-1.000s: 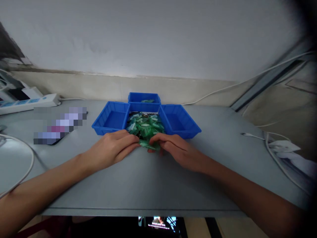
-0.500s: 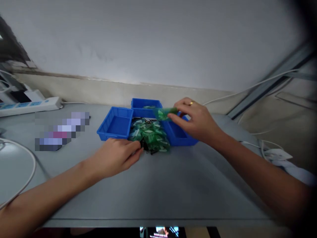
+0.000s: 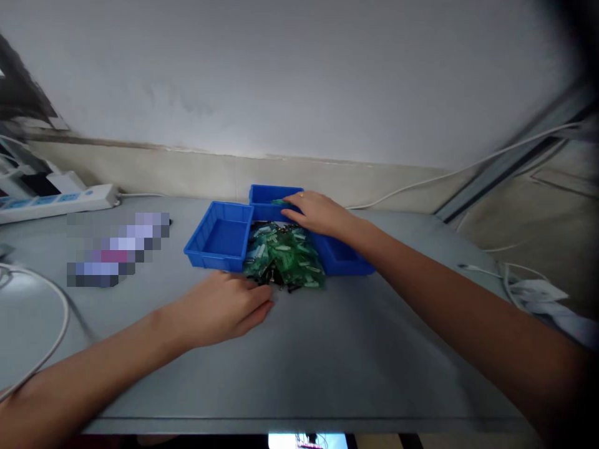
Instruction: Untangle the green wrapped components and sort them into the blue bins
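Observation:
A heap of small green, see-through packets [image 3: 287, 249] lies on the table between blue plastic bins, with small dark pieces among and in front of it. My left hand [image 3: 229, 308] rests at the heap's near left edge, fingers curled in; whatever they may hold is hidden. Over the back blue bin [image 3: 276, 212] reaches my right hand [image 3: 318, 212], a ring on one finger. Its fingers and thumb are apart at the bin's rim, close to some green packets [image 3: 279, 201] inside that bin.
An open blue bin [image 3: 218, 240] stands left of the heap; another blue bin [image 3: 344, 259] is on the right, partly under my right forearm. A white power strip [image 3: 84, 199] and a blurred-out object [image 3: 119, 249] lie left. White cables [image 3: 65, 312] cross the left edge; a wall rises behind.
My right hand has moved left and away from me, from above the right bin to the back bin, and the green packet has left its fingers. My left hand has shifted slightly toward me.

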Motion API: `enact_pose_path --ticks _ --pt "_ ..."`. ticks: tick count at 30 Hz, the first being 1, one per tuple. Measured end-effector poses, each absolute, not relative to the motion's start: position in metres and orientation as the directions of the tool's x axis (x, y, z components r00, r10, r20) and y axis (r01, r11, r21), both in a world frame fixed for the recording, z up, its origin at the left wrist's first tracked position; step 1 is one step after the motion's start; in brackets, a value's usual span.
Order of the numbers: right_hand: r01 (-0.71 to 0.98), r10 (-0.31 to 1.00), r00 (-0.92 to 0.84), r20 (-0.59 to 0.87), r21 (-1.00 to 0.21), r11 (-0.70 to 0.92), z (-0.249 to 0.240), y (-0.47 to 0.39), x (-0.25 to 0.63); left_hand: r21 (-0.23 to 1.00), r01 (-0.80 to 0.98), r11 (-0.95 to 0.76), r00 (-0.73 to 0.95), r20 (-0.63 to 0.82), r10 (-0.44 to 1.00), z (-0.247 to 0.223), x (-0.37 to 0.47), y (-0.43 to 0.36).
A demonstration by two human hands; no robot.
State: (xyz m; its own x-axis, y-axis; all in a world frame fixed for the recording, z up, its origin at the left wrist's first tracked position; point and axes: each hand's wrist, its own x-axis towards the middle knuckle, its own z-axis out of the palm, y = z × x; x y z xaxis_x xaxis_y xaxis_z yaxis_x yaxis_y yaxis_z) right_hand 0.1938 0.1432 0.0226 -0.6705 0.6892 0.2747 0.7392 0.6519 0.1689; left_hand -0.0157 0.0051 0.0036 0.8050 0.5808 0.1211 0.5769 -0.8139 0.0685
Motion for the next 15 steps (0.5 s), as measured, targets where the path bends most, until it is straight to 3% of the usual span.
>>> enact_pose_path --ticks 4,8,15 --pt "0.743 0.674 -0.663 0.324 0.180 0.644 0.027 0.104 0.197 -0.008 0.607 -0.795 0.790 0.114 0.602 0.002 -0.014 0.005" --pt "0.669 0.640 -0.738 0.215 0.110 0.735 0.017 0.052 0.199 -0.064 0.621 -0.781 0.782 0.112 0.613 -0.001 -0.013 0.006" --pt "0.671 0.633 -0.739 0.229 0.172 0.721 0.001 0.031 0.199 0.007 0.617 -0.787 0.784 0.085 0.615 -0.004 -0.010 0.009"
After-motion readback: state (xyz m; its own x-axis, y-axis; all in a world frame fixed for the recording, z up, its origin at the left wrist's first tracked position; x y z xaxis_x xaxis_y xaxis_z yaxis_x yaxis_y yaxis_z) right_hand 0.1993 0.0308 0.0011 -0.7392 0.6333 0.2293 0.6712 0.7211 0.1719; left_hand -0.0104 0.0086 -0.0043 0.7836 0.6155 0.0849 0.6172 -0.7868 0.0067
